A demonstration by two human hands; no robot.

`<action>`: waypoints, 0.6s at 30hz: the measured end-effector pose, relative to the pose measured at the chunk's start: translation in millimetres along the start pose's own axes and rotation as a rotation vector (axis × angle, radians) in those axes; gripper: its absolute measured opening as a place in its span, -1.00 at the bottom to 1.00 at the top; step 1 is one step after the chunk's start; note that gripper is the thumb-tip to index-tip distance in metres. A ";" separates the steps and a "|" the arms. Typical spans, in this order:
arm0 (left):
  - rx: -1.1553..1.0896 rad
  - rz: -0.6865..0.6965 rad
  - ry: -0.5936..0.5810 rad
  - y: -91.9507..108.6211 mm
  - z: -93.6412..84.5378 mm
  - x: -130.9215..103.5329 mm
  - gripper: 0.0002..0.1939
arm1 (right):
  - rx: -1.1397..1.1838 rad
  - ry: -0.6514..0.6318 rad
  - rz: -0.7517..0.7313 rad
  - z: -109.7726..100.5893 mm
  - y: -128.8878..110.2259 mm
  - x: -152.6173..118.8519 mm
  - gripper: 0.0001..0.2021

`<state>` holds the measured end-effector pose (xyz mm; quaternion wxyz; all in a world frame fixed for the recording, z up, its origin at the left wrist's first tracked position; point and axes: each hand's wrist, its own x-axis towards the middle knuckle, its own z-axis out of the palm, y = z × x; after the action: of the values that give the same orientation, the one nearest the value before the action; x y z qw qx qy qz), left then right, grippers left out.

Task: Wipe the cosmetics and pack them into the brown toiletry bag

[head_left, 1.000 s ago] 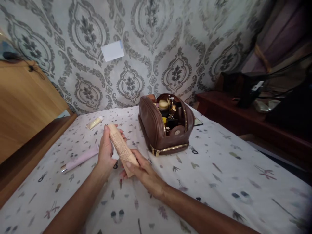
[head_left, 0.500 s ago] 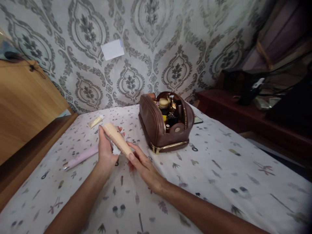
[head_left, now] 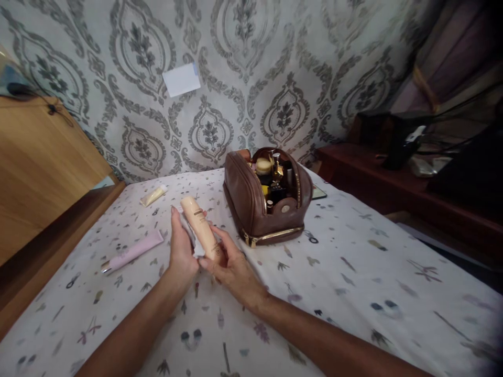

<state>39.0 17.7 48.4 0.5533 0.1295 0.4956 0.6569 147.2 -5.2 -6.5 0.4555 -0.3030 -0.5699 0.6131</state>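
A peach-coloured cosmetic bottle (head_left: 201, 229) with small dark print is tilted between my hands above the bed sheet. My right hand (head_left: 233, 272) grips its lower end, thumb on the near side and fingers round the far side. My left hand (head_left: 183, 243) cups a crumpled white tissue (head_left: 198, 247) against the bottle's left side; some of its fingers are hidden behind the bottle. To the left lies a pink tube (head_left: 133, 251) with a silvery cap. Farther back rests a small pale-yellow tube (head_left: 153, 196).
A brown toiletry bag (head_left: 251, 201) stands unzipped at the right of my hands, filled with cosmetics. The patterned sheet (head_left: 334, 303) covers the surface. A wooden panel (head_left: 47, 173) borders the left; a dark red ledge (head_left: 353, 167) with black items is at the right.
The bottle has shifted slightly right and turned, so its dark print faces me more. My left hand moved right with it, uncovering the end of the pink tube.
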 end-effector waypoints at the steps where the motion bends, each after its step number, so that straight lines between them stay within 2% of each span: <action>1: 0.009 0.011 -0.005 -3.0 0.9 -1.4 -0.30 | -0.016 0.015 -0.003 -0.3 0.5 -0.1 -0.34; 5: 0.043 0.097 -0.065 -15.1 4.8 -8.7 -0.38 | -0.087 0.101 -0.071 -3.7 0.4 1.7 -0.40; 9: 0.022 0.128 -0.212 -22.4 2.3 -13.9 -0.67 | -0.066 0.152 -0.148 -8.4 -0.5 6.2 -0.42; 13: 0.022 0.154 -0.365 -23.8 -4.3 -14.0 -0.62 | -0.064 0.191 -0.184 -11.8 -1.4 8.0 -0.43; 18: 0.025 0.186 -0.308 -22.3 -4.5 -7.3 -0.74 | -0.108 0.212 -0.154 -14.6 -1.6 8.0 -0.40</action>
<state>51.7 6.8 31.4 0.5578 0.2807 0.3993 0.6713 157.3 8.1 -6.2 0.5418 -0.3456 -0.5724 0.5092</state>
